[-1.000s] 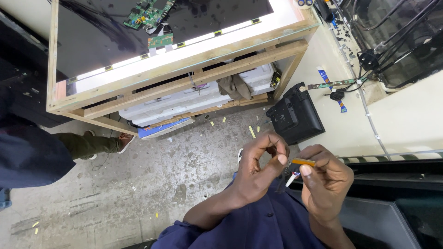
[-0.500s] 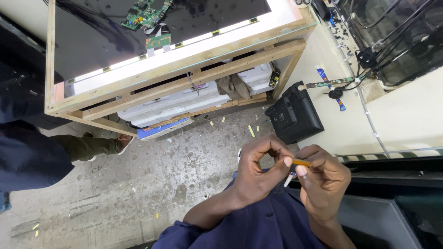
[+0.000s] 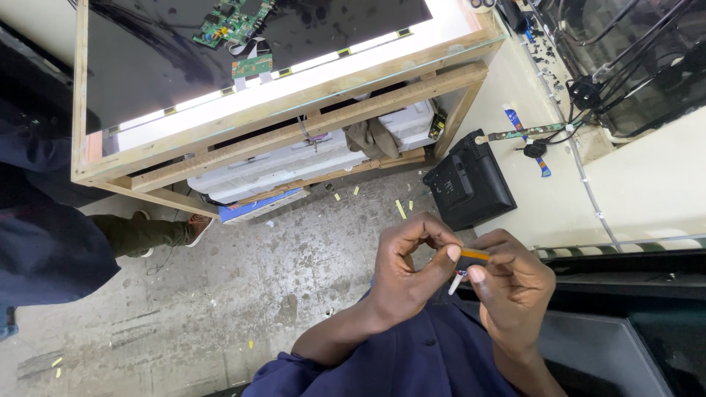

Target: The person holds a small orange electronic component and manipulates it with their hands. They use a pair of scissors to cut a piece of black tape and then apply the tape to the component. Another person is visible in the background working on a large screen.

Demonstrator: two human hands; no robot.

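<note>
My left hand (image 3: pixel 408 265) and my right hand (image 3: pixel 511 283) meet in front of my chest, above the floor. Between their fingertips is a small thin strip (image 3: pixel 474 255), orange-yellow at one end with a white end (image 3: pixel 456 281) pointing down. My right thumb and forefinger pinch the orange end. My left thumb and fingers curl in a ring and touch the strip's other side. Dark blue sleeves (image 3: pixel 412 360) cover my arms.
A wooden-framed workbench (image 3: pixel 294 110) holds a large dark panel with a green circuit board (image 3: pixel 232 22). White slabs (image 3: pixel 272 165) lie underneath it. A black housing (image 3: pixel 471 184) leans by the wall, cables (image 3: pixel 610 73) at right. Another person's leg and shoe (image 3: pixel 147 231) stand left.
Both hands stay together on the strip with only small finger shifts. The view has drifted slightly.
</note>
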